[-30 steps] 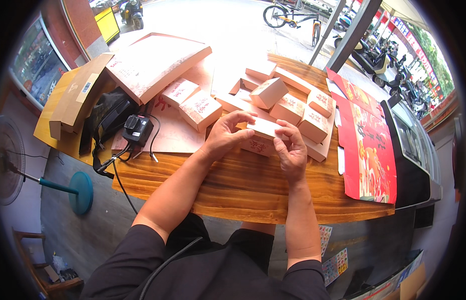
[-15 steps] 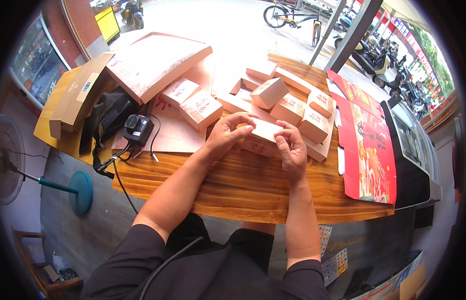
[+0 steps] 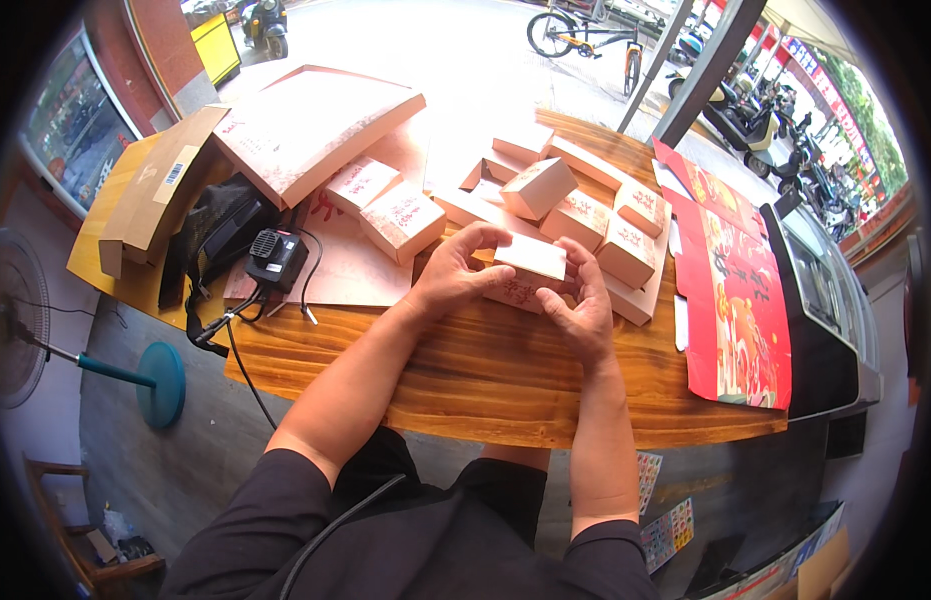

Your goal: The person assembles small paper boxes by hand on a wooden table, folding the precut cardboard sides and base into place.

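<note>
A small pale pink cardboard box (image 3: pixel 530 260) with red print on its near side sits between my two hands at the table's middle. My left hand (image 3: pixel 463 268) grips its left end, thumb at the front and fingers behind. On the right end, my right hand (image 3: pixel 582 300) holds it with the thumb low on the near face and fingers round the far corner. Just beyond stands a large open box tray (image 3: pixel 465 207) with several matching small boxes, one small box (image 3: pixel 538 187) lying tilted on top. Left of my hands are two more small boxes (image 3: pixel 403 222).
At the left are a large pink box lid (image 3: pixel 310 125), a brown carton (image 3: pixel 155 195), a black bag (image 3: pixel 220 225) and a black device with cables (image 3: pixel 277 258). Red printed card sheets (image 3: pixel 735 300) lie on the right of the wooden table (image 3: pixel 485 390), beside a black-framed appliance (image 3: pixel 825 290).
My thumbs have moved down from the box's top edge to its near face, and my fingers now wrap its ends. The other things have stayed put.
</note>
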